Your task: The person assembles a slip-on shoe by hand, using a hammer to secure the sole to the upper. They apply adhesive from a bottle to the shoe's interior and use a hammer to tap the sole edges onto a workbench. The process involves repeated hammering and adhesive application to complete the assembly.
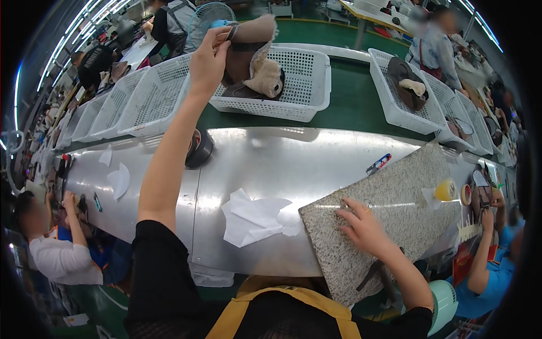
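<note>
My left hand (208, 63) is raised high over a white plastic basket (307, 101), fingers pinched on the edge of a brown fleece-lined boot upper (253, 33). Under it, a cream fleecy part (265, 80) lies with dark brown material in the basket; where one piece ends and the other starts is hard to tell. My right hand (366, 227) lies with fingers spread on a speckled stone slab (395, 195) and holds nothing. Close to my right forearm, a dark long-handled tool (372, 274) rests on the slab, partly hidden.
Crumpled white sheets (254, 217) lie on the metal table (248, 152) between my arms. A roll of dark tape (199, 150) sits by my left forearm. Past the slab are a marker-like tube (378, 164) and a yellow bottle (446, 190). More baskets (403, 107) line the belt; people work on both sides.
</note>
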The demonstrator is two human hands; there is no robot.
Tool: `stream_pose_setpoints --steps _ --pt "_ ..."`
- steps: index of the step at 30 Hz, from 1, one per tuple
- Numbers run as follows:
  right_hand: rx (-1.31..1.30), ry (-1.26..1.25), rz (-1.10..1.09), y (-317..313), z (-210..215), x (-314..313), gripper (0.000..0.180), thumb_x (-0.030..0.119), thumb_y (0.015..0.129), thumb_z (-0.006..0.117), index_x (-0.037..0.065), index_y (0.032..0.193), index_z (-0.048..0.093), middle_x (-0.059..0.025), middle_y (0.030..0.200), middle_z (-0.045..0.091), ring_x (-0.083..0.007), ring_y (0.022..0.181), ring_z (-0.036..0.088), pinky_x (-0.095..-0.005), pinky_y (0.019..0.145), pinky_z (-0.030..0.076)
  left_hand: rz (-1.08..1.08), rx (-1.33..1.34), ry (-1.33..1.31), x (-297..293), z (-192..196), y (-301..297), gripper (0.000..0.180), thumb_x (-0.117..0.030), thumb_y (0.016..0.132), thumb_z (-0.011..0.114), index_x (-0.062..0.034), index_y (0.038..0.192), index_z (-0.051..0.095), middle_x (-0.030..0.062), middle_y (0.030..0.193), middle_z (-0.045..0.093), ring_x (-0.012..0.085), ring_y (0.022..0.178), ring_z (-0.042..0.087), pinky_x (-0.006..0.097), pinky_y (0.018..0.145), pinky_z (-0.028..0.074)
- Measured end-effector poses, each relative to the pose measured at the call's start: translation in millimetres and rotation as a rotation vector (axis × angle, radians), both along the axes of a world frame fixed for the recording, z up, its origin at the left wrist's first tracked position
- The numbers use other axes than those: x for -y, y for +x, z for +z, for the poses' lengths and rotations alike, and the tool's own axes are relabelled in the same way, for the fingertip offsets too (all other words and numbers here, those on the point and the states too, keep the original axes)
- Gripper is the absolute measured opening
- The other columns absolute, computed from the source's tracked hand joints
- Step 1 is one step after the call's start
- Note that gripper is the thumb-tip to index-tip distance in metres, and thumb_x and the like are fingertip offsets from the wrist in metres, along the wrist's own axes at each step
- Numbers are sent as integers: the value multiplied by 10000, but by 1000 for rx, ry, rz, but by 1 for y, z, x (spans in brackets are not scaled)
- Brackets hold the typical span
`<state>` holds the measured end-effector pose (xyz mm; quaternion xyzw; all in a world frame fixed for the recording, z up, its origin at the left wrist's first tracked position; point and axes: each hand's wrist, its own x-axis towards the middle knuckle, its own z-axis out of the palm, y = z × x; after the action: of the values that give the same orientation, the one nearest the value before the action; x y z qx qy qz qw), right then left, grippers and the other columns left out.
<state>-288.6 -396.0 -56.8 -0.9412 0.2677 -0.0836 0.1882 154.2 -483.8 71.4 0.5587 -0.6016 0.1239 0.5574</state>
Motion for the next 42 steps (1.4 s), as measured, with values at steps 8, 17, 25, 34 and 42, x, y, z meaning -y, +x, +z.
stream_pose_setpoints --steps 8,17,25,34,42 --pt "-60 -131 -295 -58 13 -41 374 173 804 648 58 1146 549 -164 1253 486 -350 1201 437 -496 1036 316 -582 436 -142 -100 -17 -142 357 61 749 607 -52 1088 625 80 981 676 250 874 654 326 771 533" --pt "-51 -261 -590 -121 -20 -118 311 110 820 598 85 1128 566 -125 1274 488 -322 1251 411 -492 1036 316 -966 789 453 -161 -84 -194 444 -23 749 607 -105 1183 563 44 1042 591 198 1092 535 443 1051 336" --pt "66 -468 -592 -166 -38 -59 335 31 860 522 84 1189 555 -106 1246 517 -297 1208 463 -388 950 419 -887 876 615 -171 -73 -220 399 -8 702 607 -124 1083 584 12 996 588 177 1110 522 473 1114 240" --pt "165 -461 -617 -222 -27 20 309 86 873 529 84 1181 547 -124 1207 549 -325 1154 498 -402 939 430 -803 959 829 -160 -29 -229 316 -25 727 613 -126 1026 594 25 1016 600 211 1127 524 476 1091 290" --pt "85 -627 -811 -236 18 124 656 439 798 643 146 1340 419 -213 1326 425 -393 1140 496 -469 943 421 -872 993 692 -13 -82 -396 368 -136 844 568 -72 1205 530 102 1238 543 259 1170 497 404 1014 357"
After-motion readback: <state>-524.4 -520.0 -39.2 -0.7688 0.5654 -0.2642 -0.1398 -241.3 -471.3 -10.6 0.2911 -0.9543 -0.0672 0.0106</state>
